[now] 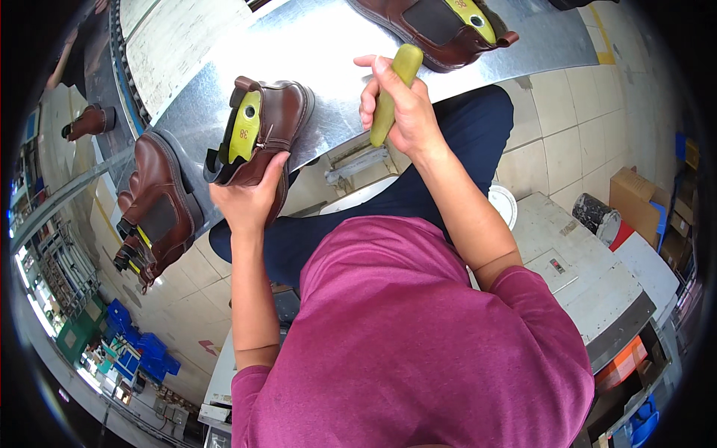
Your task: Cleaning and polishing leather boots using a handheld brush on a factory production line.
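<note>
Magenta shirt: the person's short-sleeved cotton top (418, 336) fills the lower middle, nearest the camera; both bare forearms rise out of it toward the bench, so the work sits in front of the chest where it can be seen.
Lap: dark navy trousers (418, 190) show between the arms; the person appears seated close against the bench edge.
Left hand: the left hand (250, 200) cups the heel end of the brown leather ankle boot (278, 123) from below, fingers closed on its back; the grip seems meant to steady the boot and keep its opening turned upward.
Boot: it lies partly on the metal, toe pointing away, with a yellow-green plastic shoe last (246, 134) standing out of its opening.
Right hand: the right hand (399, 112) is wrapped around an olive-green rounded tool handle (396, 89), fingers clamped, thumb along the shaft; the handle stands almost upright, just right of the boot and apart from it; its working end is hidden by the palm.
Bench: the curved sheet-metal worktop (328, 52) carries the boots.
Left edge: a second brown elastic-sided boot (157, 213) hangs over the rim.
Far side: a third brown boot with a yellow-green last (441, 26) lies beyond the tool.
</note>
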`<state>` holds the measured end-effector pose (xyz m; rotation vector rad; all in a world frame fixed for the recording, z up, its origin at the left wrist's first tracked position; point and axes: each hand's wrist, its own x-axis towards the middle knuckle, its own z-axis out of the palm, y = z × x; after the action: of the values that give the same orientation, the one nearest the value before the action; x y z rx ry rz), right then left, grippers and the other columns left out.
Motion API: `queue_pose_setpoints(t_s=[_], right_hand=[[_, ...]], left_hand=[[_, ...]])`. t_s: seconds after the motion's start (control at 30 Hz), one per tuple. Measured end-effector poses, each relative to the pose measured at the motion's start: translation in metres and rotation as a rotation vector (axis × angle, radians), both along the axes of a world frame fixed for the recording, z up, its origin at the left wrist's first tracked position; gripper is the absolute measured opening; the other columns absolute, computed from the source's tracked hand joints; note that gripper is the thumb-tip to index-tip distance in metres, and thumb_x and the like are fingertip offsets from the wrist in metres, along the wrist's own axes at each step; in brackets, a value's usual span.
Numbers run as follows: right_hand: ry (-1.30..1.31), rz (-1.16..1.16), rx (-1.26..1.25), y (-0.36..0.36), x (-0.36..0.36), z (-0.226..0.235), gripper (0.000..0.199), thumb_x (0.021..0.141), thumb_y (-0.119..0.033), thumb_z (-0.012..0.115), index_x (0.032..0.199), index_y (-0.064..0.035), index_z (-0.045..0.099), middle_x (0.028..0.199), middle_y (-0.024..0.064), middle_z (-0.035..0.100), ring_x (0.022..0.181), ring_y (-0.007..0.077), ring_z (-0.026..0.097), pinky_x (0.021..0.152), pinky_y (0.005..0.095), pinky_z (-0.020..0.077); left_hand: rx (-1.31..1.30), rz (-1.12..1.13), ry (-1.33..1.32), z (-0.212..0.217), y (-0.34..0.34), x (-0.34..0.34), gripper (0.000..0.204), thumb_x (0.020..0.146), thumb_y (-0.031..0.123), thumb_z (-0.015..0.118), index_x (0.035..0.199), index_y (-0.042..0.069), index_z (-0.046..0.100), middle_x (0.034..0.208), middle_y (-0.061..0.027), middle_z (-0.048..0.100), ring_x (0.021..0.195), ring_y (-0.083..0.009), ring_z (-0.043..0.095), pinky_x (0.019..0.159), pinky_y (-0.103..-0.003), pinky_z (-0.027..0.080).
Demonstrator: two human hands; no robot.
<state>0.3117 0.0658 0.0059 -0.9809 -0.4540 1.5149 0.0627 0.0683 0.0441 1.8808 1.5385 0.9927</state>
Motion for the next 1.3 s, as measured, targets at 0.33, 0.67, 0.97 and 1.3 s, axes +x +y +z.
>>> queue_pose_setpoints(t_s=[0.33, 0.67, 0.97, 1.3], right_hand=[[-0.551, 0.037, 0.089, 0.02, -0.014, -0.012, 0.028, 0.096, -0.026, 0.068, 0.11, -0.0017, 0.069, 0.06, -0.0013, 0.058, 0.052, 0.0067, 0.055, 0.051, 0.0244, 0.0441], [-0.646, 0.132, 0.121, 0.02, -0.02, -0.011, 0.03, 0.097, -0.024, 0.068, 0.114, 0.0009, 0.067, 0.063, 0.0, 0.057, 0.053, 0.0084, 0.054, 0.052, 0.0244, 0.0435], [-0.637, 0.136, 0.119, 0.022, -0.028, -0.011, 0.034, 0.098, -0.023, 0.067, 0.118, 0.0047, 0.063, 0.059, 0.0017, 0.054, 0.052, 0.01, 0.053, 0.053, 0.0252, 0.0445], [-0.393, 0.468, 0.309, -0.003, -0.111, 0.035, 0.06, 0.102, -0.029, 0.06, 0.145, 0.0086, 0.04, 0.122, 0.022, 0.067, 0.107, 0.0289, 0.068, 0.089, 0.04, 0.058]], left_hand=[[-0.281, 0.22, -0.462, 0.005, -0.019, -0.026, 0.057, 0.085, 0.015, 0.08, 0.131, -0.004, 0.055, 0.116, -0.0104, 0.066, 0.101, -0.0183, 0.064, 0.092, -0.033, 0.051], [-0.412, 0.42, -1.089, -0.011, -0.069, -0.043, 0.063, 0.091, 0.024, 0.07, 0.143, 0.001, 0.044, 0.131, -0.014, 0.057, 0.115, -0.0246, 0.06, 0.099, -0.04, 0.051], [-0.271, 0.522, -1.152, -0.007, -0.087, -0.058, 0.056, 0.088, 0.017, 0.074, 0.136, 0.0, 0.05, 0.125, -0.0117, 0.06, 0.111, -0.0199, 0.061, 0.097, -0.035, 0.049], [-0.119, 0.346, -0.943, -0.009, -0.118, -0.075, 0.076, 0.084, 0.019, 0.078, 0.147, -0.001, 0.041, 0.137, -0.0136, 0.055, 0.126, -0.0258, 0.055, 0.109, -0.038, 0.042]])
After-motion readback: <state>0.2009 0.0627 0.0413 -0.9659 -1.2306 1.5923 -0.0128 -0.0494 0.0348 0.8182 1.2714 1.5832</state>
